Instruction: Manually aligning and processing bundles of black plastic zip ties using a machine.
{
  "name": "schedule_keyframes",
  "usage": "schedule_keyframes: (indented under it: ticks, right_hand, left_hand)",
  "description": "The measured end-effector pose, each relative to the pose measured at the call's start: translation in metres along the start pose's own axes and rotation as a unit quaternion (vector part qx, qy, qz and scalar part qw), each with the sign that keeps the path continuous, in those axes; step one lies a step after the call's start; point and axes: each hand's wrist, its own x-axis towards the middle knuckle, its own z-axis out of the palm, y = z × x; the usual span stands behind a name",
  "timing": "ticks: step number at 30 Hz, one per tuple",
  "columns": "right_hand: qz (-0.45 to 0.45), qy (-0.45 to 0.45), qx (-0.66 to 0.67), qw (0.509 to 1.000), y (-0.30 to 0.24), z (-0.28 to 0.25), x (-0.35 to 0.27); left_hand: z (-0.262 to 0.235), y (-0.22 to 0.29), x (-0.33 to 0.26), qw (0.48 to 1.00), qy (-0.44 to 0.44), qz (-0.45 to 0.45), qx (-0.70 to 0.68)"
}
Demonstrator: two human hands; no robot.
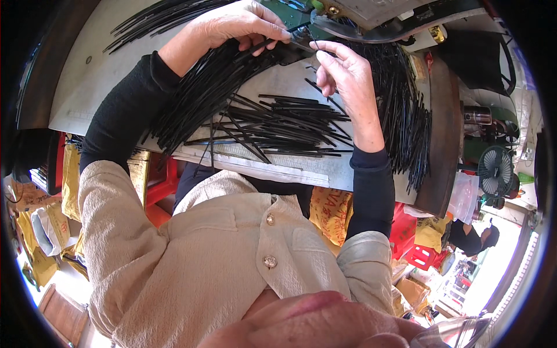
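Note:
My left hand (pixel 246 26) is closed, thumb against fingers, on a thin black strip (pixel 299 26) that reaches toward the working end of a machine (pixel 342 28) at the table's far edge. To the right of it, my right hand (pixel 348 75) has thumb and forefinger pinched together by the same spot, where a thin dark end shows; I cannot tell whether it is a separate piece. A thick bundle of long black strips (pixel 194 104) lies under my left wrist. Shorter black strips (pixel 284 124) are strewn crosswise nearer my body.
More black strips (pixel 400 116) hang along the right side of the pale table (pixel 75 87), and another bunch (pixel 151 23) lies far left. A fan (pixel 496 169) stands at the right. Red stool (pixel 164 180) and yellow sacks (pixel 331 211) sit below. Another person (pixel 473 238) is at far right.

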Motion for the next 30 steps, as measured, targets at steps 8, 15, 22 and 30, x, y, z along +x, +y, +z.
schedule_keyframes:
  ticks: [8, 15, 22, 30]
  right_hand:
    - [0.003, -0.005, 0.002, 1.0, 0.002, -0.001, 0.002]
    - [-0.007, -0.004, 0.011, 1.0, 0.001, -0.002, 0.001]
    - [-0.001, -0.013, 0.012, 1.0, 0.003, 0.0, 0.0]
    - [-0.014, 0.003, 0.022, 1.0, 0.001, 0.002, -0.002]
  left_hand:
    - [-0.001, -0.001, 0.002, 1.0, -0.008, 0.004, -0.005]
    - [-0.001, 0.008, -0.004, 1.0, 0.004, 0.008, 0.011]
    - [-0.001, -0.001, -0.002, 1.0, -0.009, 0.006, -0.028]
    - [-0.001, 0.006, -0.004, 1.0, 0.0, 0.006, -0.022]
